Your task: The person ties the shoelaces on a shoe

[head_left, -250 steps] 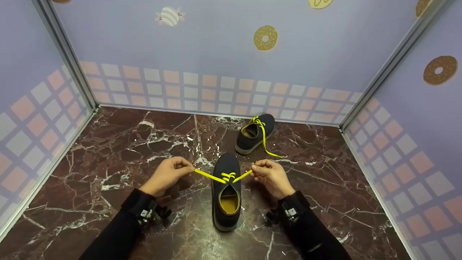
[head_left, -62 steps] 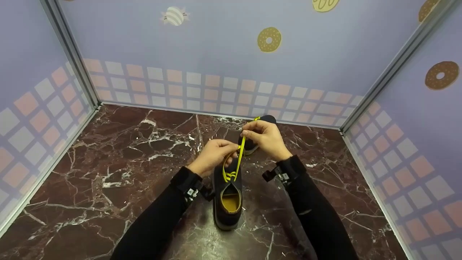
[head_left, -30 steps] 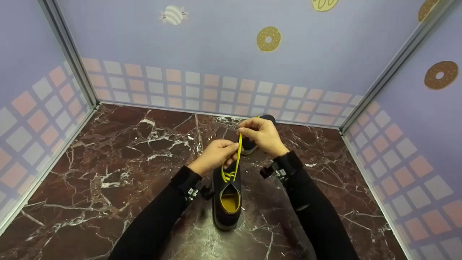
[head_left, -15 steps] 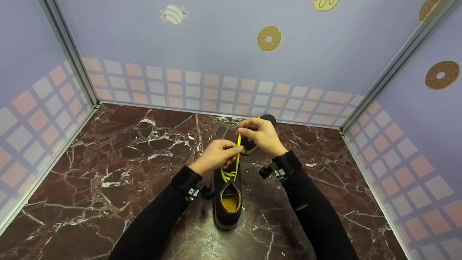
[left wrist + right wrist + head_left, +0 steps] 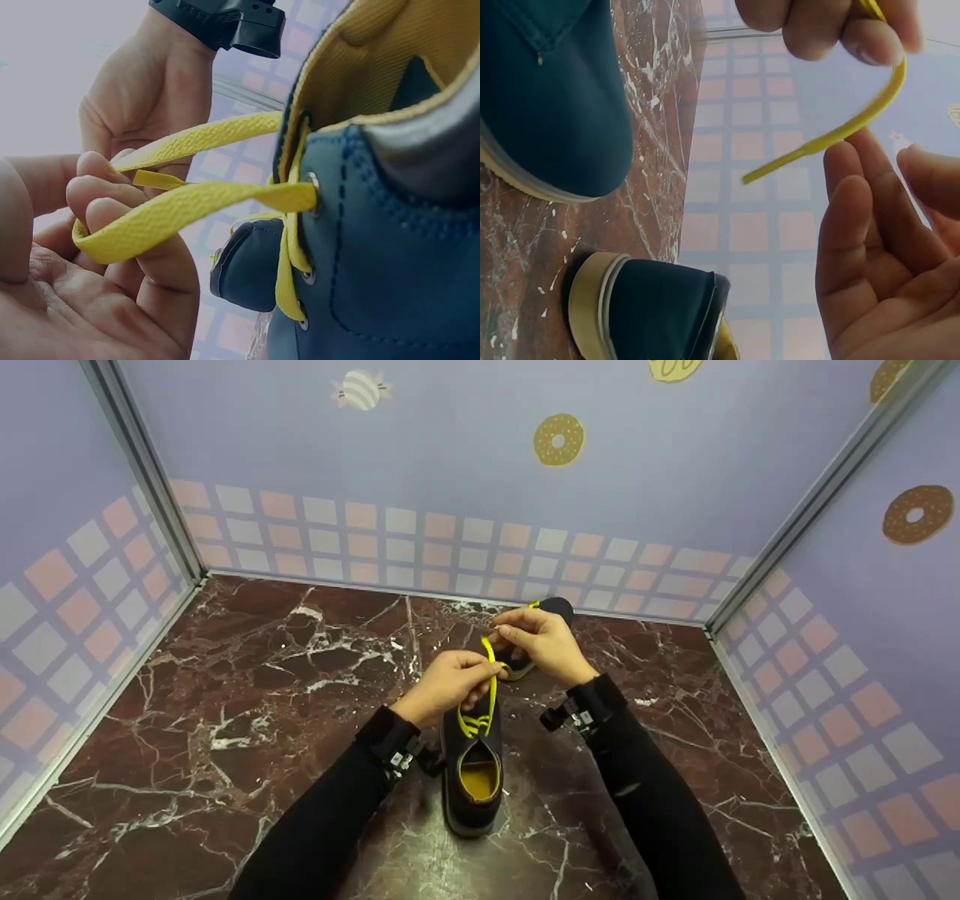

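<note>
A dark low shoe (image 5: 471, 821) with yellow lining stands on the floor, its toe pointing away from me. Above its toe, my left hand (image 5: 448, 684) pinches the yellow shoelace (image 5: 491, 690). In the left wrist view a strand of lace (image 5: 142, 232) bends round the curled left fingers, and a lace tip (image 5: 157, 180) pokes out above them. My right hand (image 5: 551, 643) is just beyond, fingers loosely bent. In the right wrist view its thumb stands apart from its fingers, and the free lace end (image 5: 825, 142) curves past the fingertips, perhaps touching them.
A second dark shoe (image 5: 557, 607) with yellow laces stands near the back wall, partly hidden behind my right hand. Lilac panels with printed tiles and doughnuts enclose the dark red marbled floor (image 5: 300, 652) at the back and sides.
Eight seconds ago the hands held the lace ends out to either side; they then came together above the toe. Since half a second ago, the right fingers have released the lace, whose end now bends leftward.
</note>
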